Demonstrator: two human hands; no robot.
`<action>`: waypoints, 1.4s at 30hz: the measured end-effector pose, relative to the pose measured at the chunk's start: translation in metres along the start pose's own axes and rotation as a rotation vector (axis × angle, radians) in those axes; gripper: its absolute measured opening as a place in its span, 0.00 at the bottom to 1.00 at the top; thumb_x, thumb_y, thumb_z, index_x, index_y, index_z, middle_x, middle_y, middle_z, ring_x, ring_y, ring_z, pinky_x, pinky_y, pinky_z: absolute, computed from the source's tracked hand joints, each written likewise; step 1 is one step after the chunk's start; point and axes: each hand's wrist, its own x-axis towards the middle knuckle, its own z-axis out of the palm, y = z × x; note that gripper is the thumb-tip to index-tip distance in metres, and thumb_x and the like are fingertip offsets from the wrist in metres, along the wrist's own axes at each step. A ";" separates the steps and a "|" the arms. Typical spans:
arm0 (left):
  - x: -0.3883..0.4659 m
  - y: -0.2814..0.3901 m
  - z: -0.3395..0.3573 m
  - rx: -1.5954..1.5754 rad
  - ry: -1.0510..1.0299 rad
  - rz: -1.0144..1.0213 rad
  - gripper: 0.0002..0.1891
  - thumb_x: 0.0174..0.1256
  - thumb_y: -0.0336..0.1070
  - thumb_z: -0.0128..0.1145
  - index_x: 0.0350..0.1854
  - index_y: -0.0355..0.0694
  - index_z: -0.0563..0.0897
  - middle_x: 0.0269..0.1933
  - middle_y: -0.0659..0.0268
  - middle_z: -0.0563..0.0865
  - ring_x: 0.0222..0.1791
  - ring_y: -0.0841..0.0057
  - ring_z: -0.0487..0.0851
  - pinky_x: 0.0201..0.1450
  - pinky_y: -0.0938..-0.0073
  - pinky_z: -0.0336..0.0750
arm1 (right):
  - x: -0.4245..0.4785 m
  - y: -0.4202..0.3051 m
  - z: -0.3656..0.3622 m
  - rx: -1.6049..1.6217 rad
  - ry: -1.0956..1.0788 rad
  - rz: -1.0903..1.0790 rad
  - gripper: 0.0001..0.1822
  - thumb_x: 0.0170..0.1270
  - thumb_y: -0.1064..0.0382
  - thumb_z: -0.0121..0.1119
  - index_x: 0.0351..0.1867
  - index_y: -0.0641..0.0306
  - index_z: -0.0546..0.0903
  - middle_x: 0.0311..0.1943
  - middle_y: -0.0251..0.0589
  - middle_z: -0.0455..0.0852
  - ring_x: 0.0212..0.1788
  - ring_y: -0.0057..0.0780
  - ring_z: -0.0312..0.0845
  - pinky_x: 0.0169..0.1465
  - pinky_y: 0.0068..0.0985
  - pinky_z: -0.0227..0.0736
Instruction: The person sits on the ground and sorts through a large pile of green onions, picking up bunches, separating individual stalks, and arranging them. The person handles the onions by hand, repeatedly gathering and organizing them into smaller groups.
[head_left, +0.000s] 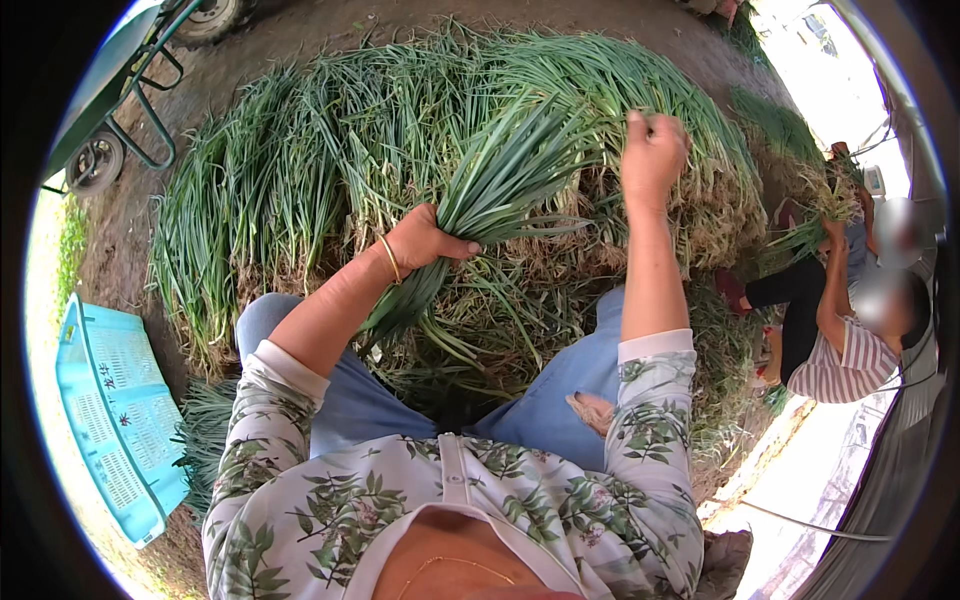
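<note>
My left hand (427, 241) is wrapped around a bunch of long green allium leaves (502, 176). They look like chives or green onions. The leaves fan out up and to the right, and the other end hangs down between my knees. My right hand (656, 157) is raised over the right part of a large pile of the same greens (420, 105), with its fingers curled. Whether it pinches a leaf, I cannot tell. Pale, dry roots (705, 225) face me along the pile's near side.
Loose trimmings (480, 330) cover the ground between my legs. A turquoise plastic crate (124, 420) stands at the left, beside more greens (206, 442). A green wheelbarrow (112, 97) is at the upper left. On the right, another person (840, 352) sits handling greens, with someone else close by.
</note>
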 end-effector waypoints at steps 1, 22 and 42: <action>-0.001 0.004 0.001 -0.049 0.009 0.005 0.12 0.49 0.22 0.66 0.37 0.36 0.82 0.29 0.67 0.84 0.26 0.80 0.80 0.32 0.78 0.75 | 0.011 0.018 -0.013 -0.077 0.087 -0.117 0.16 0.61 0.55 0.58 0.19 0.61 0.78 0.24 0.33 0.78 0.28 0.30 0.70 0.44 0.34 0.64; -0.019 0.057 -0.018 -0.277 0.335 0.102 0.07 0.49 0.25 0.65 0.30 0.35 0.81 0.23 0.67 0.81 0.19 0.80 0.78 0.22 0.79 0.73 | -0.039 -0.042 -0.031 0.207 -0.888 0.183 0.34 0.49 0.28 0.54 0.22 0.63 0.82 0.32 0.47 0.85 0.41 0.32 0.79 0.59 0.46 0.64; 0.002 0.042 0.023 0.130 -0.015 0.295 0.45 0.42 0.67 0.65 0.51 0.28 0.73 0.43 0.53 0.81 0.46 0.64 0.79 0.52 0.68 0.72 | -0.073 -0.046 0.014 1.203 -1.053 0.576 0.29 0.27 0.68 0.65 0.41 0.70 0.76 0.28 0.42 0.82 0.28 0.32 0.80 0.37 0.27 0.78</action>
